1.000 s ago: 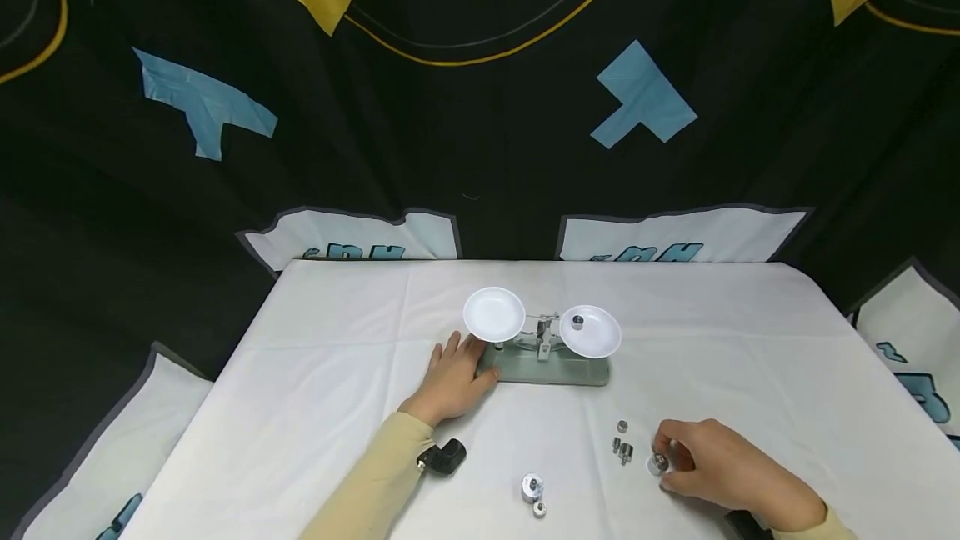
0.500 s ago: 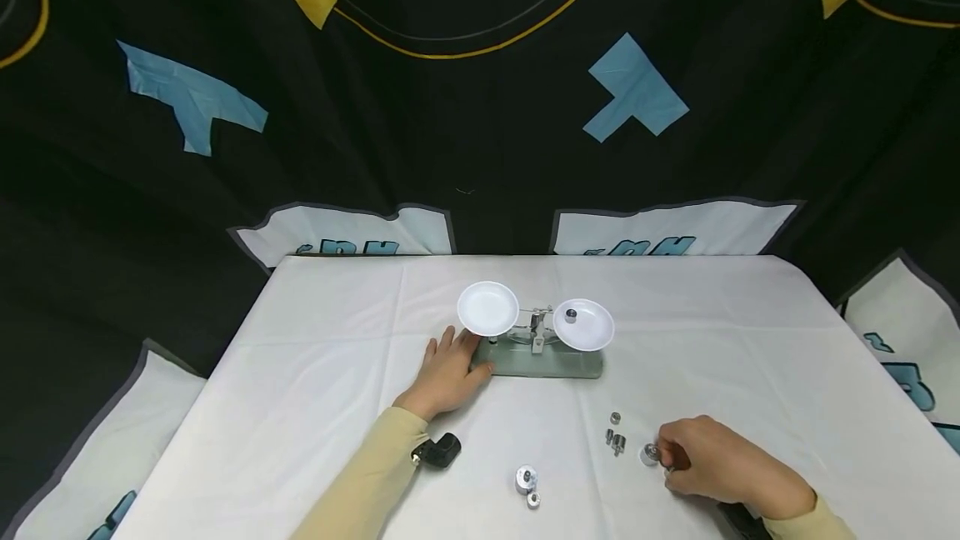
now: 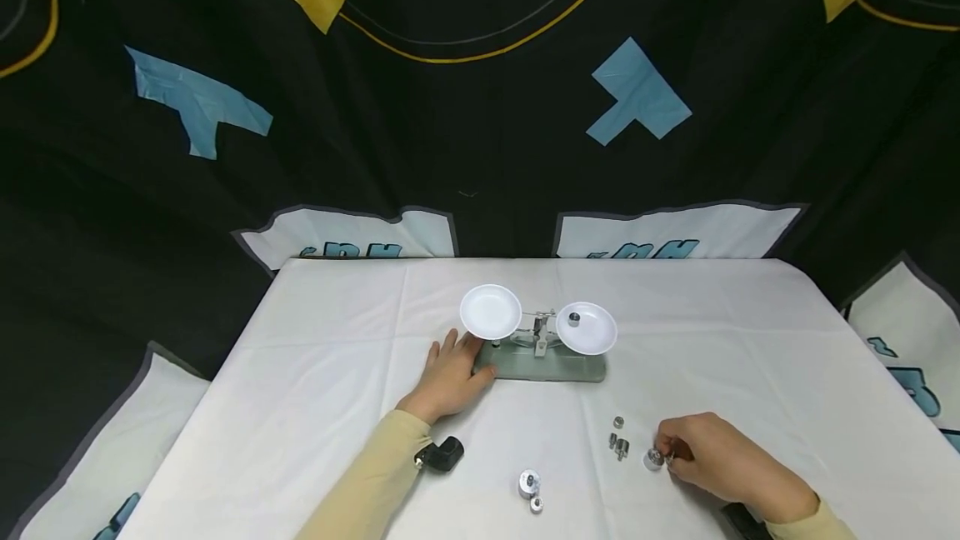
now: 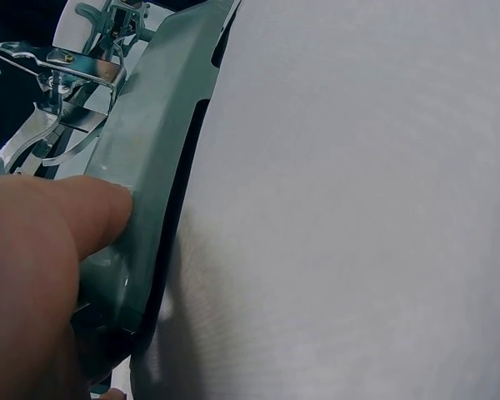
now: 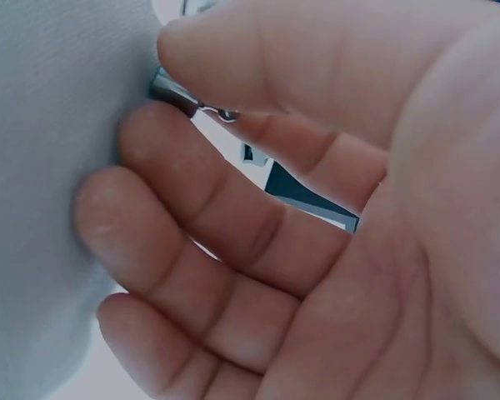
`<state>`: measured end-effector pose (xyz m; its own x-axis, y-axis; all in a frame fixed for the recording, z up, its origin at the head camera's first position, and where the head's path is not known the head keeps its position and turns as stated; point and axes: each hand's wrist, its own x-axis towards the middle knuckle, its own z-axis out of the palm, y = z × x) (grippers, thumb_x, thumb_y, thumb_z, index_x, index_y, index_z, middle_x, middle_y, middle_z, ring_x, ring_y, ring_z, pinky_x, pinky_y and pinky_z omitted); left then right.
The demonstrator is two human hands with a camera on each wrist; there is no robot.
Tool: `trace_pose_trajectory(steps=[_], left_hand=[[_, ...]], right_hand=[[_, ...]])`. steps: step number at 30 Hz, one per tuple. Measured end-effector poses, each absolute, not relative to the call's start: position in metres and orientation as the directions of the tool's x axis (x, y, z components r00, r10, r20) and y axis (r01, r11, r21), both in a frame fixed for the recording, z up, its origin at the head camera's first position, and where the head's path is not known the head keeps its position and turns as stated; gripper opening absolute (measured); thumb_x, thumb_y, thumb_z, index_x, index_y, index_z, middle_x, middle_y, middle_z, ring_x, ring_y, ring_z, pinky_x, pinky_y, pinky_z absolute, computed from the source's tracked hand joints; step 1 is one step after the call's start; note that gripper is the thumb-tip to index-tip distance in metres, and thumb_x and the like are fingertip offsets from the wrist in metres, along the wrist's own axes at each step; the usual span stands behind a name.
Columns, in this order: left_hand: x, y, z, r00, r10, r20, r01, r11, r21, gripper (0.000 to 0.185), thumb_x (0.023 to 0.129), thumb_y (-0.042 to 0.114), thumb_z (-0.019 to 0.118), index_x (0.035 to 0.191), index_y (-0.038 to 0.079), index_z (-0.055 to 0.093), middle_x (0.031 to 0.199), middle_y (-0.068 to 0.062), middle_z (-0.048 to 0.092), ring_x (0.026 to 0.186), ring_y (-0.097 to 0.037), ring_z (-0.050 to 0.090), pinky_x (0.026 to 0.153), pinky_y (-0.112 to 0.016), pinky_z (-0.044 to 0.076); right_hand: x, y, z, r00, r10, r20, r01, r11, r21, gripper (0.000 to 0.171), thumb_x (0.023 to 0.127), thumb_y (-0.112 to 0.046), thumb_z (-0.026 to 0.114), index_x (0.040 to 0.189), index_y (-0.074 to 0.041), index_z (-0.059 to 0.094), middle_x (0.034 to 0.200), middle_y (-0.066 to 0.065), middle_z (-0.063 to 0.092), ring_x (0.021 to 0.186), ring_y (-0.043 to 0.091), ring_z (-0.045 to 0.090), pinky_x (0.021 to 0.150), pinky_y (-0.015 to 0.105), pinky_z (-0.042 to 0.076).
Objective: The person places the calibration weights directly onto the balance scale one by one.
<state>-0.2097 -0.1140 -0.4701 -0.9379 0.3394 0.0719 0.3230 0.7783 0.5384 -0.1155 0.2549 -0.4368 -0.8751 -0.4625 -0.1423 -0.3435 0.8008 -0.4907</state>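
While the left hand (image 3: 452,375) rests flat-fingered against the grey-green metal balance scale (image 3: 543,365), the right hand's (image 3: 712,461) grip pinches a small silver cylindrical weight (image 3: 653,459) on the white-clothed worktop (image 3: 315,407).

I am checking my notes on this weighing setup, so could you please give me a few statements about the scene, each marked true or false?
1. The left hand rests against the left end of the balance scale. True.
2. Both white pans are bare. False: the right pan carries a small metal weight; the left pan is bare.
3. The right hand pinches a weight on the table. True.
4. The table is covered in black cloth. False: the tablecloth is white.
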Motion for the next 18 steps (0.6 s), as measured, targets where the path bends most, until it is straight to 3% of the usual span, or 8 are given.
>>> trace_pose_trajectory(steps=[18], left_hand=[[-0.2094, -0.1117, -0.4711, -0.937, 0.339, 0.081, 0.330, 0.787, 0.521, 0.065, 0.095, 0.031, 0.056, 0.154, 0.008, 0.042, 0.160, -0.016, 0.043, 0.149, -0.051, 0.030, 0.116, -0.076, 0.020]], right_hand=[[-0.1143, 0.2555, -0.4368, -0.870, -0.487, -0.072, -0.394, 0.778, -0.490, 0.027, 0.077, 0.004, 0.071, 0.078, -0.023, 0.065, 0.068, -0.017, 0.053, 0.062, -0.005, 0.041, 0.055, 0.019, 0.037]])
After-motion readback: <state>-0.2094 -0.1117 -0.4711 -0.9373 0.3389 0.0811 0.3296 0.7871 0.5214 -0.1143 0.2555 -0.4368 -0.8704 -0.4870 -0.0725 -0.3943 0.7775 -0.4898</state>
